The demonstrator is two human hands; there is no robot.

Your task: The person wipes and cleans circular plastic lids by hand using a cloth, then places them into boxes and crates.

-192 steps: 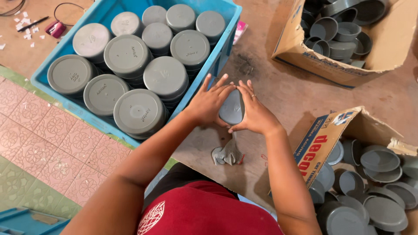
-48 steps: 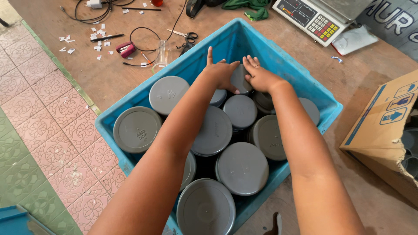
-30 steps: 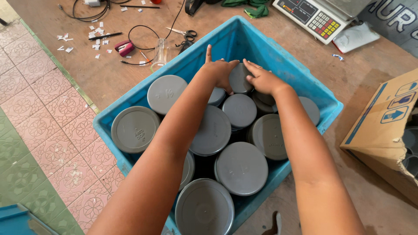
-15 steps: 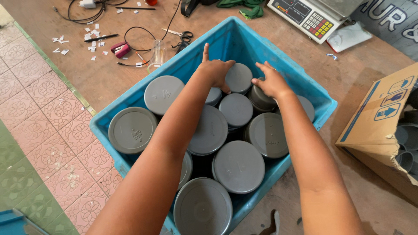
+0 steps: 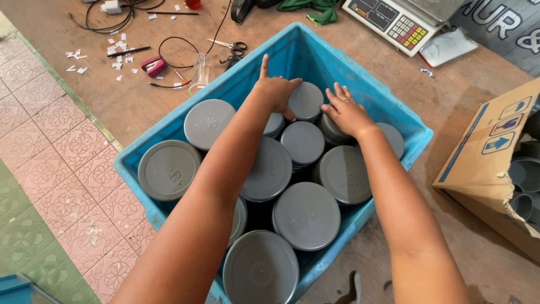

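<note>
Fingers [image 5: 283,85] of the left hand [image 5: 275,93] curl over the left edge of a small cap [image 5: 308,101], thumb tucked at its near side, index stuck straight up; reads as a light pinch on that cap, though the contact underneath is hidden; right hand [image 5: 349,112] lies open, fingers spread flat, palm on the neighbouring stack [image 5: 333,130] just beside the small cap. Nearest the camera, both forearms reach out over a blue crate [image 5: 130,169] packed with grey round lids, flat face up; big lids [image 5: 306,215] fill the near and middle rows, touching edge to edge; smaller ones sit at the far end, where the hands are. Step in hand, as I judge it: seating or squaring the small cap on top of its stack in the crate's far corner, right hand steadying what stands next to it. Next move calls for a level press or a clean straight lift; stacks are crowded, so a sideways nudge could tip a neighbour. Right of the crate, an open cardboard box [image 5: 489,163] with more grey parts; beyond, on the brown floor, scissors [image 5: 228,45], cables, paper scraps, a weighing scale [image 5: 394,19].
</note>
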